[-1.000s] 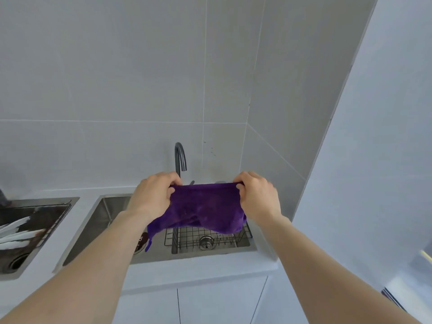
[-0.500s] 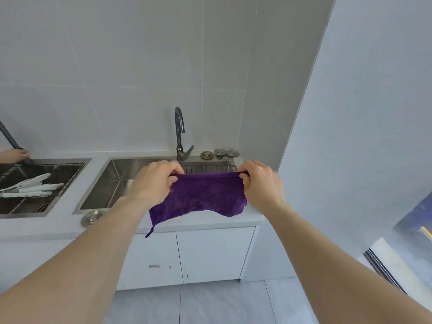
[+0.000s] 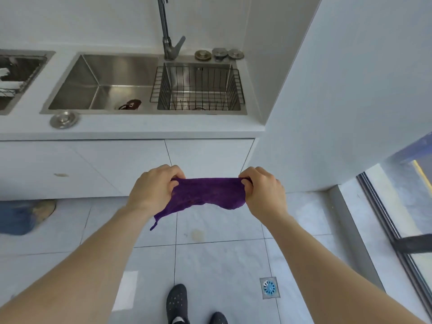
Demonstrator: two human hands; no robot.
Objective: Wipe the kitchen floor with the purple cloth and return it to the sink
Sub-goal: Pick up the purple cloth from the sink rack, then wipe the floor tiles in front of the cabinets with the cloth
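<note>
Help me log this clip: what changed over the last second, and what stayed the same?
The view tipped down. The purple cloth, earlier held over the sink, now hangs lower, in front of the cabinets and above the floor. Unchanged: the left hand and right hand grip its top corners, stretched between them.

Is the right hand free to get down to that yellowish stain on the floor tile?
Probably not yet: the right hand and left hand both grip the purple cloth, stretched in the air above the stain. Nothing lies between them, so lowering should work.
</note>
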